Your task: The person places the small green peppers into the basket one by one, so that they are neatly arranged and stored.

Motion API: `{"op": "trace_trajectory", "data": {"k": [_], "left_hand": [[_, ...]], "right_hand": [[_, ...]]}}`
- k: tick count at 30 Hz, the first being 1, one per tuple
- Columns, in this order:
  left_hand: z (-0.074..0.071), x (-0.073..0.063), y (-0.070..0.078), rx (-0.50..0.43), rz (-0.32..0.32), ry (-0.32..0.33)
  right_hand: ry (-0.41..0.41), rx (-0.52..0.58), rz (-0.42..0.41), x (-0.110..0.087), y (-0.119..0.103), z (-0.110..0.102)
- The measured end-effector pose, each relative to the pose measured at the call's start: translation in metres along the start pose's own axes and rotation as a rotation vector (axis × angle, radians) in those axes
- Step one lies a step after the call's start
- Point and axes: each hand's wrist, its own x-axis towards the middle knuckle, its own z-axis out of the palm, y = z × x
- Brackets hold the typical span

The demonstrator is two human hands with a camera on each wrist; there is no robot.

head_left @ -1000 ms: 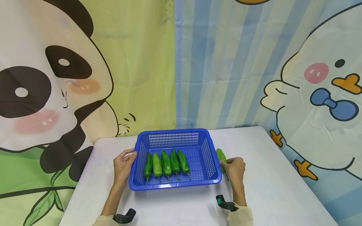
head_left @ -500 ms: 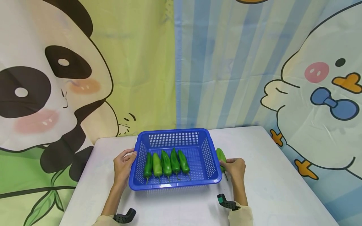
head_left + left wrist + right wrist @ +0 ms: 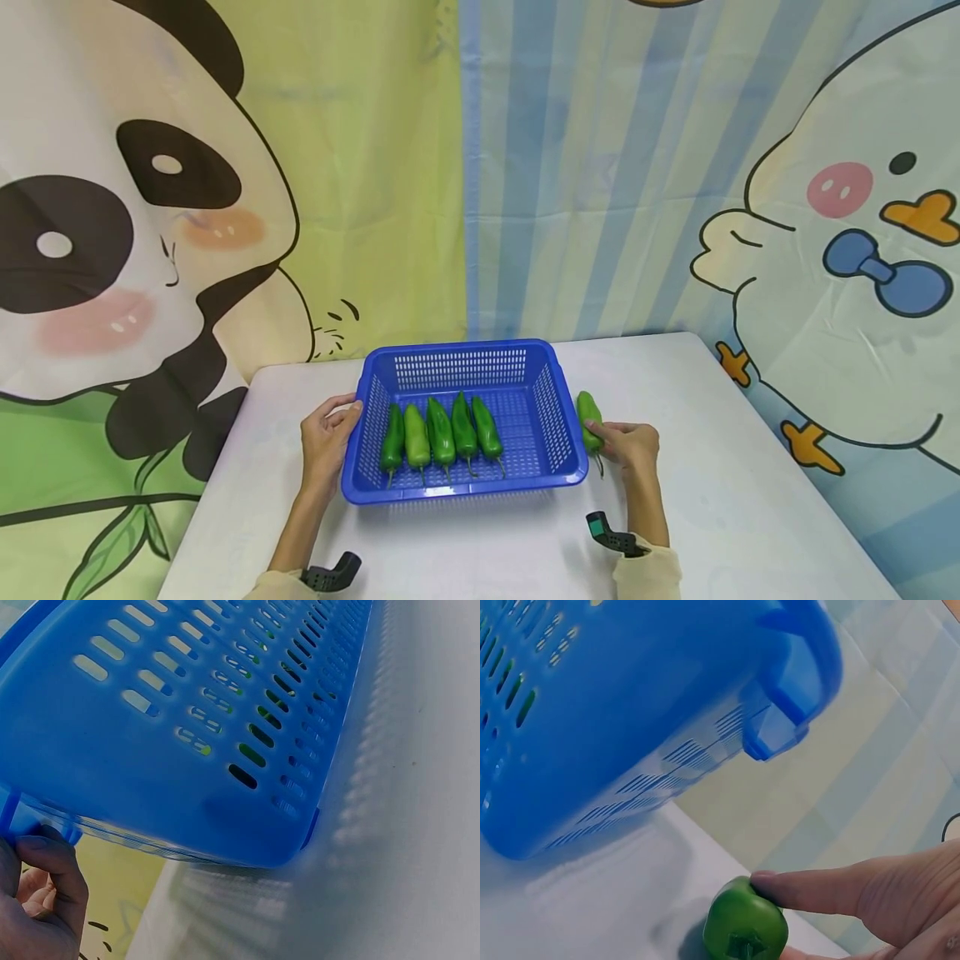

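Observation:
A blue plastic basket (image 3: 555,421) stands on the white table with several green chili peppers (image 3: 441,433) lying side by side in its left and middle part. My left hand (image 3: 325,442) grips the basket's left rim; in the left wrist view its curled fingers (image 3: 56,870) are at the rim's corner. Just outside the basket's right wall is one more green pepper (image 3: 589,417), stem toward me. My right hand (image 3: 632,446) pinches this pepper. Seen from the right wrist, the thumb (image 3: 810,891) presses on it, while the other fingers are mostly hidden.
The white table (image 3: 735,467) extends to both sides and in front of the basket. Behind it hangs a curtain (image 3: 585,167) printed with a panda and a white bird. A black wrist device (image 3: 615,537) sits on each forearm.
My right hand and forearm have shifted slightly to the right, and the pepper has moved a little the same way. The left hand and the basket stay in place.

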Motion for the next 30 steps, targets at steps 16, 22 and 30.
{"op": "trace_trajectory", "data": {"k": [16,22,30], "left_hand": [[0.001,0.001,0.001,-0.006,0.001,0.001],[0.001,0.001,0.000,-0.006,-0.007,0.000],[0.001,0.000,0.000,-0.016,-0.006,0.000]], "right_hand": [[-0.122,0.220,0.094,0.004,-0.003,-0.011],[-0.145,0.246,0.095,0.002,-0.006,-0.014],[-0.163,0.298,0.094,0.000,-0.015,-0.019]]}}
